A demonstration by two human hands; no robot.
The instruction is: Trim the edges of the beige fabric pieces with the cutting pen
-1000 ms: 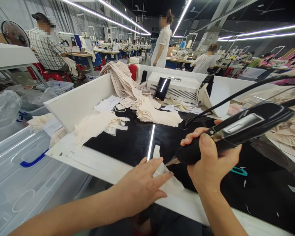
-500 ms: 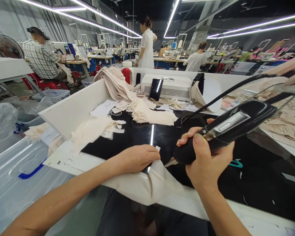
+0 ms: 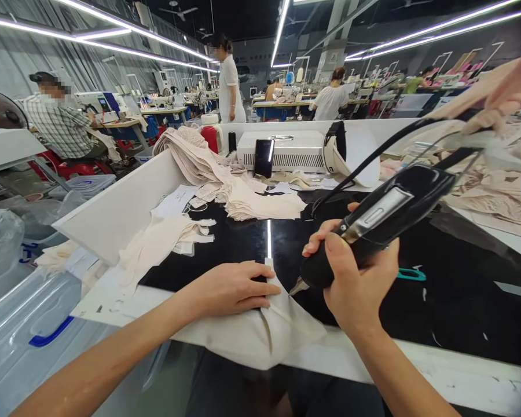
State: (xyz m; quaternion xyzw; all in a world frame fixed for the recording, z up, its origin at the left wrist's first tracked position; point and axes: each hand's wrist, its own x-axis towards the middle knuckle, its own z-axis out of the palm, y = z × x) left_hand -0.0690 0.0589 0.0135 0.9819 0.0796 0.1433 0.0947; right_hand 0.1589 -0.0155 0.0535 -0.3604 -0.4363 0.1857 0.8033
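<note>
My left hand lies on a cream fabric piece, fingers stretched out and pressing near its narrow upper end. This piece drapes over the front edge of the black work surface. In my right hand is a black corded hot knife, held with the fingers wrapped round its body. Its metal tip points down and left, close to the fabric's right edge; I cannot tell whether they touch. A teal thread snipper rests on the surface behind my right hand.
Stacked cream fabric pieces lie at the back, more cut pieces at left. Behind them stand a phone and a white vented box. A cord loops at right, near another person's hand. Clear bins sit at left.
My left fingers have gone from curled at the fabric's end to spread flat on it. The knife tip now shows beside the fabric. The whole view has shifted slightly.
</note>
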